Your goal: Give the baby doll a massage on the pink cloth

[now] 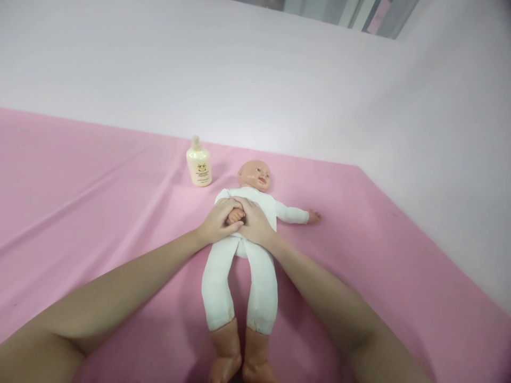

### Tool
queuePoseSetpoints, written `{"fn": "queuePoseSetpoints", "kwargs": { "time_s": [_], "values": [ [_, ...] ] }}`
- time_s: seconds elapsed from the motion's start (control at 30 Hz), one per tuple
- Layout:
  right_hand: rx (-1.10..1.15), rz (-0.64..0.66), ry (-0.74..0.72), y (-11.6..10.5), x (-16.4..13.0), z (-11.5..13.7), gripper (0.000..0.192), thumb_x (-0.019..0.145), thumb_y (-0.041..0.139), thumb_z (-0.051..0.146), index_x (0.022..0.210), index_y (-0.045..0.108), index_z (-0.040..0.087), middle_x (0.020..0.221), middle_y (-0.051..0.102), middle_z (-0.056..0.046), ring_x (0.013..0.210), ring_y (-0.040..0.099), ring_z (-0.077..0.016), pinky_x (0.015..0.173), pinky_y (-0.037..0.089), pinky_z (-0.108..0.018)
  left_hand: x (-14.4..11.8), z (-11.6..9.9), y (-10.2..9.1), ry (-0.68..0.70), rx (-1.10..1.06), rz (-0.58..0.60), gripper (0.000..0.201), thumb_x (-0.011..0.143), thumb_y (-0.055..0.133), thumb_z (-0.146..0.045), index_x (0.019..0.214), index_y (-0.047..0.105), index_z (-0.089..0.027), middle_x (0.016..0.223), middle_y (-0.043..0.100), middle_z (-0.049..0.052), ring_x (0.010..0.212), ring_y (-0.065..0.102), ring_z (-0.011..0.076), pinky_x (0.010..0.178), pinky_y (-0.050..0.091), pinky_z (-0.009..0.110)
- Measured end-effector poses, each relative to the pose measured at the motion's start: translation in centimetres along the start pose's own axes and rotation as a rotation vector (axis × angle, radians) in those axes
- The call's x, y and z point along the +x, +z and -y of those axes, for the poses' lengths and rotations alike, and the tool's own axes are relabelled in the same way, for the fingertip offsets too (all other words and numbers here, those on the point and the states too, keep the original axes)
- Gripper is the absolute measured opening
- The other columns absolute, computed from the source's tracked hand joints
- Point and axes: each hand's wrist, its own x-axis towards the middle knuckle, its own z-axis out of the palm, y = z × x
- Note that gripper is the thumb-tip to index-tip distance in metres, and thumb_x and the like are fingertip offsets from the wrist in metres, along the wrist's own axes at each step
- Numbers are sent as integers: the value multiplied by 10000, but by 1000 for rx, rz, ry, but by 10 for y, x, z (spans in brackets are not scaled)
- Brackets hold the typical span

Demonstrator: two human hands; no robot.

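Observation:
A baby doll (239, 287) in a white bodysuit lies on its back on a pink sheet (99, 213), head away from me and bare feet toward me. My left hand (216, 221) and my right hand (255, 222) meet over its chest. Together they enclose the doll's small hand (235, 215), which is folded across its body. The doll's other arm (293, 214) stretches out to the right on the sheet. A cream-coloured lotion bottle (198, 165) stands upright just left of the doll's head.
The pink sheet covers a surface set against white walls at the back and right. Its right edge runs diagonally along the wall (439, 159).

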Motion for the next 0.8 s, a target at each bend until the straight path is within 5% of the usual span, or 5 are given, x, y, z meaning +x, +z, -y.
{"fn": "queuePoseSetpoints", "kwargs": {
  "time_s": [0.8],
  "values": [
    [-9,-2,14,1,-1,1,660,816,696,291,1452,553,187,1422,677,-134,1294,626,-322,1169,434,-515,0,0,-2,-6,-23,9,349,942,593,-513,1128,612,-218,1061,717,97,987,655,286,964,498,475]
  ]
}}
